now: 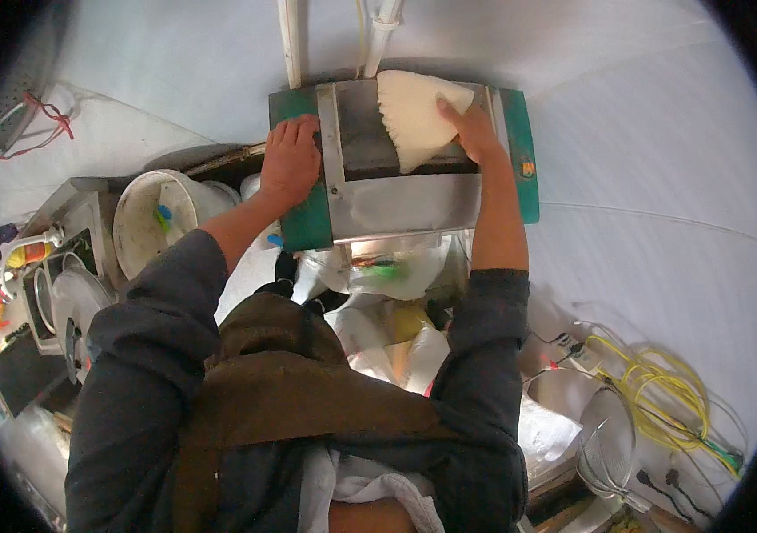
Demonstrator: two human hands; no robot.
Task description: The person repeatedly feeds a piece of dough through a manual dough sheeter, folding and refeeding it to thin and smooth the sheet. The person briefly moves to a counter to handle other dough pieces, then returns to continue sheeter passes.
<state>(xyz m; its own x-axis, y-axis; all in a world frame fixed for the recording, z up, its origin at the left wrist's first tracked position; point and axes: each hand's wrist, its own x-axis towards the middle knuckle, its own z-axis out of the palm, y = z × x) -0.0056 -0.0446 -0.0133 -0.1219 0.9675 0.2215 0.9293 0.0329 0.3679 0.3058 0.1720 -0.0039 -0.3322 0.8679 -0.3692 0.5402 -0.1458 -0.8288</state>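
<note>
A boxy machine with green end panels and a bare metal body (414, 206) stands before me; it looks like a dough roller. My right hand (474, 131) pinches a folded, cream-coloured sheet of dough (416, 115) at its right side, thumb on top. The sheet has a ragged left edge and spreads over the dark opening across the machine's top. My left hand (292, 160) lies on the green left end panel (307, 218), its fingers stretched over the upper part with nothing held.
A dirty white bucket (158, 218) stands left of the machine, near a metal sink (94, 226). White pipes (380, 35) run up the wall behind. At lower right are a coiled yellow cable (663, 382) and a wire-mesh strainer (609, 435). Bags (378, 338) lie below the machine.
</note>
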